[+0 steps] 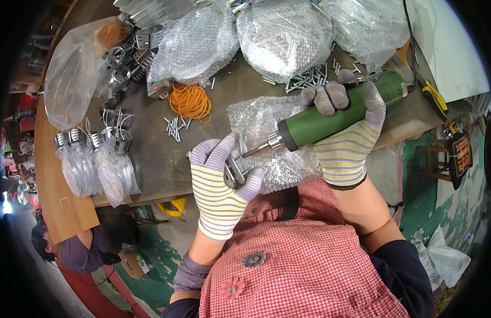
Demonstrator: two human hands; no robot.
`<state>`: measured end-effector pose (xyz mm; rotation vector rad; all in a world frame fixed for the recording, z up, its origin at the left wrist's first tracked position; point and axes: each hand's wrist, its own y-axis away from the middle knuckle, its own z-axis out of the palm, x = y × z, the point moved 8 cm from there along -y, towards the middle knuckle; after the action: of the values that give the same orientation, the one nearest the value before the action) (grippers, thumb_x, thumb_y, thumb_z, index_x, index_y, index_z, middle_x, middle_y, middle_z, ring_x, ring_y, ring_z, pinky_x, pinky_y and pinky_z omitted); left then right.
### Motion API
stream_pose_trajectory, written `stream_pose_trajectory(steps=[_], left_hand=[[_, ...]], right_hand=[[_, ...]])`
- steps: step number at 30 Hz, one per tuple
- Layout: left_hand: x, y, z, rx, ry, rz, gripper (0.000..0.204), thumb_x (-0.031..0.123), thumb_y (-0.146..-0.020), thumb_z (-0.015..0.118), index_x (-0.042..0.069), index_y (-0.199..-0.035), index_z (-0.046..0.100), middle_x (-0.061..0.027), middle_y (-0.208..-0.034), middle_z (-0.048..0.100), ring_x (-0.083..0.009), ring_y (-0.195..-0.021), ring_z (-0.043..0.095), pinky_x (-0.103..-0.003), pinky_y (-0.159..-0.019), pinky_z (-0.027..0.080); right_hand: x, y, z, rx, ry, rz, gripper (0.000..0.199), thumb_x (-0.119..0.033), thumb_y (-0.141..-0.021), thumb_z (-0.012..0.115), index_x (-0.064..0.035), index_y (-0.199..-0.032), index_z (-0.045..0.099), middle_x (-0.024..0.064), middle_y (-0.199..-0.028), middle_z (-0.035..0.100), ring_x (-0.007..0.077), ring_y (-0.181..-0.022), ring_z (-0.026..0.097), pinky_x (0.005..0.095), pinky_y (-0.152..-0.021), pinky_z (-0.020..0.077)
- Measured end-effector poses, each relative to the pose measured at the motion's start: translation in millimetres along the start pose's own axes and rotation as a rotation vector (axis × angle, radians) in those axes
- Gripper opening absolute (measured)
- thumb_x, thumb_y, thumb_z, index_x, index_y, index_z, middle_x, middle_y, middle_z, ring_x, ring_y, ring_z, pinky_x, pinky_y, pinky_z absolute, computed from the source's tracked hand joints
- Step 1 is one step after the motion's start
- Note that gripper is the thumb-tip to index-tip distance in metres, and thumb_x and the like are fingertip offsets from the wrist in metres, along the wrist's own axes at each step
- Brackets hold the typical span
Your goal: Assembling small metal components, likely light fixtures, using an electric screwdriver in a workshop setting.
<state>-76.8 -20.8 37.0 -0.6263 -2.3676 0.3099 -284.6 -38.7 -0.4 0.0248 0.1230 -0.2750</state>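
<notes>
My right hand, in a striped grey-palmed glove, is wrapped round a green electric screwdriver held level above the bench. Its thin bit points left, and the tip meets or nearly meets a small metal bracket-like part. That part is gripped by my gloved left hand, between thumb and fingers. Whether a screw sits at the bit's tip I cannot tell. Beneath the tool lies a sheet of bubble wrap.
Bubble-wrapped bundles line the back of the bench. Loose screws, orange rubber bands and metal clamp parts lie about. Bagged assemblies rest at left; yellow-black pliers at right. Another person is at lower left.
</notes>
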Motion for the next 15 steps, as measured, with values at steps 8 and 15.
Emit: stream_pose_trajectory(steps=[8, 15], left_hand=[[0.3, 0.5, 0.4, 0.004, -0.011, 0.022, 0.061, 0.016, -0.064, 0.081, 0.004, -0.121, 0.062, -0.0131, -0.107, 0.058, -0.0295, -0.096, 0.056, -0.039, -0.088, 0.047], [1.0, -0.7, 0.5, 0.0, -0.02, 0.029, 0.06, 0.016, -0.065, 0.081, 0.004, -0.12, 0.062, -0.0126, -0.106, 0.056, -0.029, -0.095, 0.055, -0.039, -0.087, 0.046]], right_hand=[[2.2, 1.0, -0.8, 0.046, 0.024, -0.003, 0.025, -0.034, -0.091, 0.061, -0.0114, -0.103, 0.06, -0.0032, -0.068, 0.04, 0.0142, -0.066, 0.045, 0.0367, -0.09, 0.0435], [4.7, 0.8, -0.4, 0.039, 0.061, 0.0, 0.025, -0.033, -0.091, 0.061, -0.0126, -0.104, 0.06, -0.0042, -0.067, 0.039, 0.0133, -0.064, 0.044, 0.0364, -0.091, 0.0428]])
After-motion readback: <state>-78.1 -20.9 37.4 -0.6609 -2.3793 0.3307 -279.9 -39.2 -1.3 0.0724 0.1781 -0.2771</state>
